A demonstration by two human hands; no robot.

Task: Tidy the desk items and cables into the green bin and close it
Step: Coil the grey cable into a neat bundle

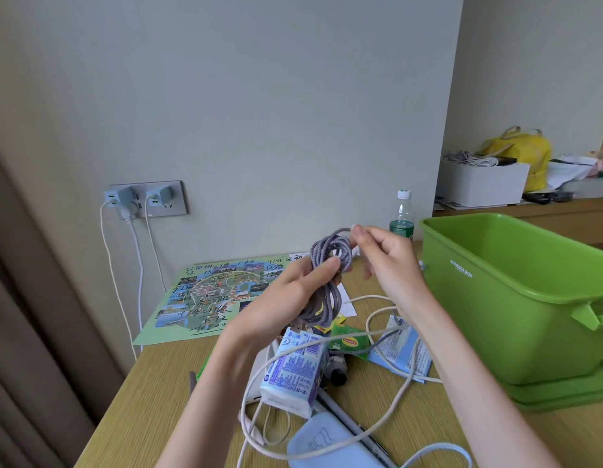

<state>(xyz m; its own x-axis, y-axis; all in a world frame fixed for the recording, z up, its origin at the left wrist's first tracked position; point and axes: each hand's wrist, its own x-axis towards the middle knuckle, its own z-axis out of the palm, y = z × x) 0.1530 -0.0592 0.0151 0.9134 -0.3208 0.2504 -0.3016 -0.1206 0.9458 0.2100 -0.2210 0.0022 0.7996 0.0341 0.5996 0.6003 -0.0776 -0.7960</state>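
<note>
Left hand [286, 298] is gripping the grey braided cable [322, 253] around the middle of its coil, thumb pressing the loops against the fingers, above the desk [158, 400] and left of the green bin [496, 275]. Right hand [391, 261] is pinching the top strand of the same coil between thumb and forefinger. The cable is presenting as light, soft and limp. Its loops are likely to spring apart if released, though the woven jacket is probably giving good friction. Take hold across all loops at mid-coil, not by one strand or a plug. The bin is standing open on what looks like its lid [563, 398].
</note>
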